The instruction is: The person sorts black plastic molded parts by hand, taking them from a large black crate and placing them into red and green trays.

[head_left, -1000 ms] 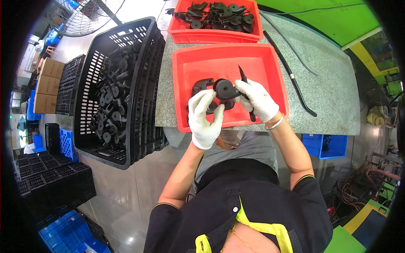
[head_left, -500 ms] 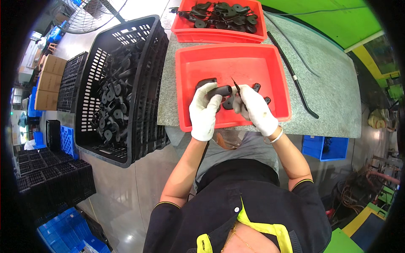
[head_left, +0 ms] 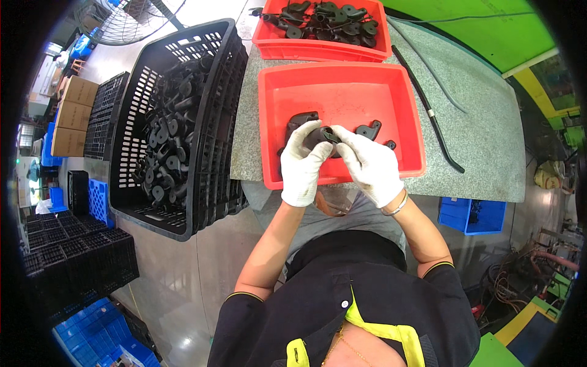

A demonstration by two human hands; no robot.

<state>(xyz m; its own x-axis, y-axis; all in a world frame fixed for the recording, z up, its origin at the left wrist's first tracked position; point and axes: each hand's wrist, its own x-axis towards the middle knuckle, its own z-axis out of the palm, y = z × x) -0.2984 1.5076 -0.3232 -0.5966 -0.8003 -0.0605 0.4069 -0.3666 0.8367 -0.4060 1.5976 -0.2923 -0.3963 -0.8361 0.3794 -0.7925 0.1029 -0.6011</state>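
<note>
Over the near part of a red tray, my white-gloved left hand is closed round a black tubular part. Its open end points toward my right hand, also gloved, whose thumb and fingers are pinched together at that end. Whatever the right fingertips pinch there is mostly hidden. Several more black molded parts lie in the tray, one with a round end beyond my right hand and others partly covered by my left hand.
A second red tray heaped with black parts stands behind. To the left is a tall black crate full of similar parts. A bent black tube and a thin grey rod lie on the grey tabletop. A blue bin sits below right.
My right hand has turned and brought its fingertips to the open end of the tubular part. The thin dark pointed piece that stuck up from its fingers no longer shows clearly.
</note>
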